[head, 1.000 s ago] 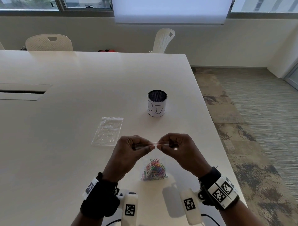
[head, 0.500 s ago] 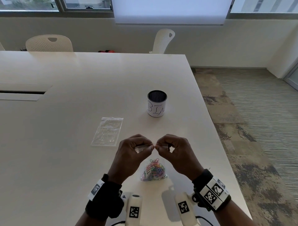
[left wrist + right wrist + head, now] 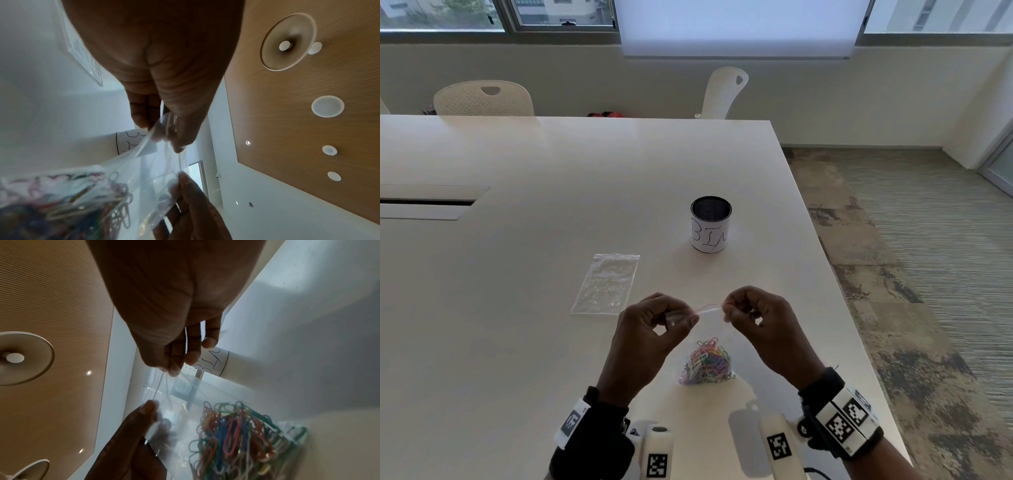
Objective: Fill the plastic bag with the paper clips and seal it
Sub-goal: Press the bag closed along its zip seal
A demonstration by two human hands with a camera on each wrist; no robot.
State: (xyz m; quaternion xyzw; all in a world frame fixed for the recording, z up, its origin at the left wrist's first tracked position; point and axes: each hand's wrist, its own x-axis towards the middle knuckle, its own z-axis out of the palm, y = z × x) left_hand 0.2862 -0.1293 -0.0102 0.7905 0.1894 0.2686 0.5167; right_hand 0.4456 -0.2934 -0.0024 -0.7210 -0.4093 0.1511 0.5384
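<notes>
A clear plastic bag (image 3: 710,329) hangs upright over the white table (image 3: 517,342), with a heap of coloured paper clips (image 3: 707,365) at its bottom. My left hand (image 3: 690,320) pinches the left end of the bag's top strip (image 3: 709,308). My right hand (image 3: 726,310) pinches the right end of that strip. In the left wrist view, thumb and finger of the left hand (image 3: 170,134) squeeze the clear film above the paper clips (image 3: 72,207). The right wrist view has the right hand (image 3: 172,368) pinching the strip, the paper clips (image 3: 236,434) below it.
A second, flat clear bag (image 3: 606,284) lies on the table left of my hands. A mesh cup labelled BIN (image 3: 710,224) stands farther back. The table's right edge (image 3: 852,342) runs close to my right wrist. Two white chairs stand behind the table.
The two pinching hands met at the middle of the strip half a second ago. They have now slid apart, and a short stretch of the strip shows between them.
</notes>
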